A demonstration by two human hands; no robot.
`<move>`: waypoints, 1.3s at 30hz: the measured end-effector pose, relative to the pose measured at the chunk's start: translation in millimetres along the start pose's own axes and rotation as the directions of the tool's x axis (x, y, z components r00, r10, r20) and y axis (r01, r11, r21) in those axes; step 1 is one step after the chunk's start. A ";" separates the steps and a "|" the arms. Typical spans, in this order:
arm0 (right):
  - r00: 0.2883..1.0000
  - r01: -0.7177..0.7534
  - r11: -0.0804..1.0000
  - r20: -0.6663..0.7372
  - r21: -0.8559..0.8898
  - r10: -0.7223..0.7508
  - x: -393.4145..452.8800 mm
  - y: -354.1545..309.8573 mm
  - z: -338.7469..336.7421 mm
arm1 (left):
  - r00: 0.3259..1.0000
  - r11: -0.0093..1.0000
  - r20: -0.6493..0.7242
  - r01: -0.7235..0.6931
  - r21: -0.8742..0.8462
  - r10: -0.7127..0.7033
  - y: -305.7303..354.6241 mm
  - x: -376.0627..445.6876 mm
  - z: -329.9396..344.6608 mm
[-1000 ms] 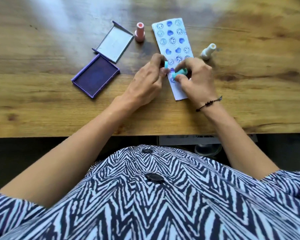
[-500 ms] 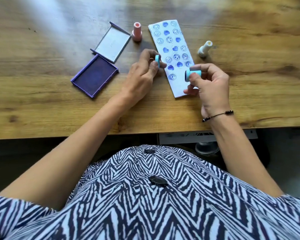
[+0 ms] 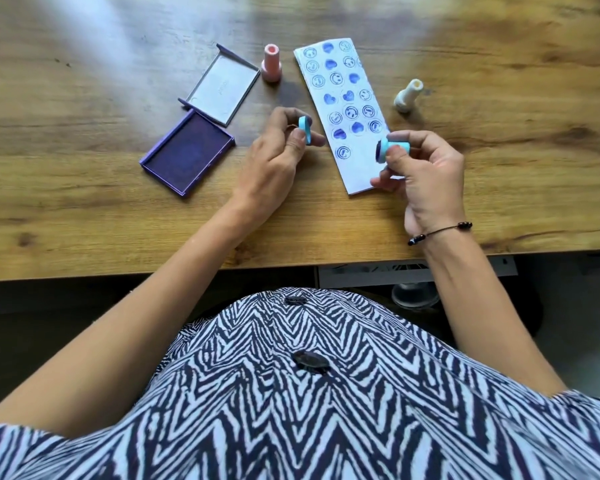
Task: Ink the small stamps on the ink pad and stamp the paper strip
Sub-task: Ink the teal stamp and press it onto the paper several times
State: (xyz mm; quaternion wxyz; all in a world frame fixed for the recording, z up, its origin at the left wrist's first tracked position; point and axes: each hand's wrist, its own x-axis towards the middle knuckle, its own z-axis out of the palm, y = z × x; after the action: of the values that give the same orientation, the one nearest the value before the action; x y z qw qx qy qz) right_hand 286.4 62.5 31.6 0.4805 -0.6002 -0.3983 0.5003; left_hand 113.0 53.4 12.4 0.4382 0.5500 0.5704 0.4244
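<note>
A white paper strip [image 3: 343, 98] covered with blue smiley and heart prints lies on the wooden table. My right hand [image 3: 420, 174] holds a small turquoise stamp [image 3: 392, 150] on its side above the strip's near end, its inked face pointing left. My left hand [image 3: 274, 157] pinches the stamp's turquoise cap [image 3: 305, 129] just left of the strip. The open purple ink pad [image 3: 187, 152] sits to the left, with its grey lid [image 3: 224, 86] beyond it.
A pink stamp [image 3: 271, 63] stands upright between the lid and the strip. A white stamp [image 3: 408, 95] stands to the right of the strip. The table's near edge [image 3: 84, 271] runs just in front of my forearms.
My hands, together on the strip a second ago, have pulled apart: the left took the cap away to the left, the right lifted the stamp off the paper and toward me.
</note>
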 end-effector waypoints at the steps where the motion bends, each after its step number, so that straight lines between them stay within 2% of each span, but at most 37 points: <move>1: 1.000 -0.002 1.000 -0.001 -0.001 0.002 -0.5 0.3 -0.2 | 1.000 1.000 0.003 0.001 -0.008 -0.001 0.5 -0.8 1.0; 7: 1.000 -0.005 1.000 0.000 0.005 0.005 -5.3 -1.1 -0.9 | 0.999 0.999 0.032 0.022 -0.045 -0.021 5.0 -5.6 7.5; 12: 0.990 -0.021 0.996 0.144 0.089 0.008 -22.3 -2.0 6.2 | 0.993 0.993 0.112 0.047 -0.112 -0.034 11.8 -15.5 22.5; 17: 0.991 -0.066 0.982 0.126 0.174 0.044 -37.0 3.9 6.1 | 0.989 0.996 0.151 0.018 -0.093 -0.004 12.1 -28.0 32.4; 22: 0.994 -0.048 0.992 0.106 0.115 0.036 -42.4 10.7 -1.1 | 0.986 0.999 0.164 -0.023 0.028 0.018 10.9 -31.8 31.0; 29: 0.992 0.081 0.994 0.107 -0.077 -0.073 -46.0 21.8 -6.4 | 0.979 0.997 0.191 0.072 0.003 -0.072 8.2 -31.9 33.5; 34: 0.992 0.091 0.983 0.101 -0.162 -0.075 -26.2 15.6 -6.7 | 0.986 0.997 0.161 0.024 0.077 -0.036 9.2 -18.4 39.8; 36: 0.981 0.194 0.902 0.078 -0.385 -0.178 -3.9 8.5 -10.7 | 0.993 0.994 0.102 0.041 0.103 -0.051 10.7 -6.3 42.3; 39: 0.912 0.330 0.603 0.080 -0.726 -0.402 36.2 -3.9 -19.7 | 0.992 0.991 0.010 0.124 0.052 -0.125 11.1 7.9 37.8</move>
State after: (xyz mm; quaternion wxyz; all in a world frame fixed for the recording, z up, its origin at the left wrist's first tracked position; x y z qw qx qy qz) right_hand 312.4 94.6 28.2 0.3129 -0.6681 -0.6548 0.1641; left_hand 152.3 61.8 13.3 0.4534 0.5273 0.6113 0.3777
